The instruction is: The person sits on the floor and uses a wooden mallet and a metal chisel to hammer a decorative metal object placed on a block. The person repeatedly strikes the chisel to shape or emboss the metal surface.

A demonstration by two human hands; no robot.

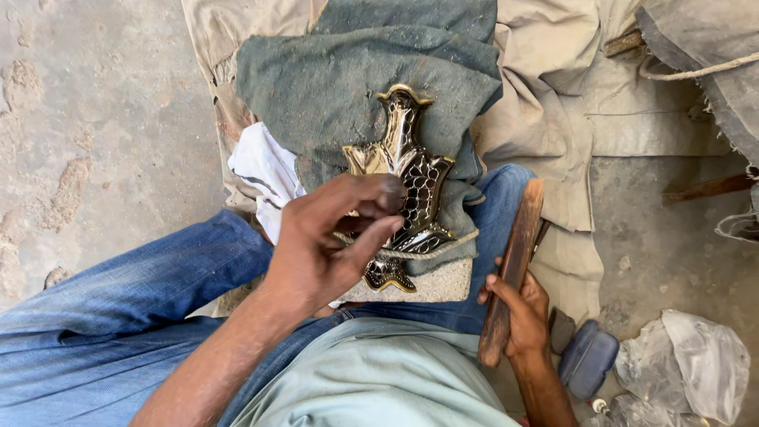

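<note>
Floor (95, 119): bare, rough grey concrete, pitted in places.
Beige cloth (553, 126): lay spread and creased across the floor.
Clear plastic bags (696, 364): lay crumpled at the lower right.
Dark blue pouch (589, 360): rested just beside the bags.

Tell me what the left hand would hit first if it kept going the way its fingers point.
Probably the shiny brass-coloured ornamental metal piece on the grey-green cloth: the left hand has its fingertips pointing right at it, seemingly just above it, though depth is unclear.
</note>
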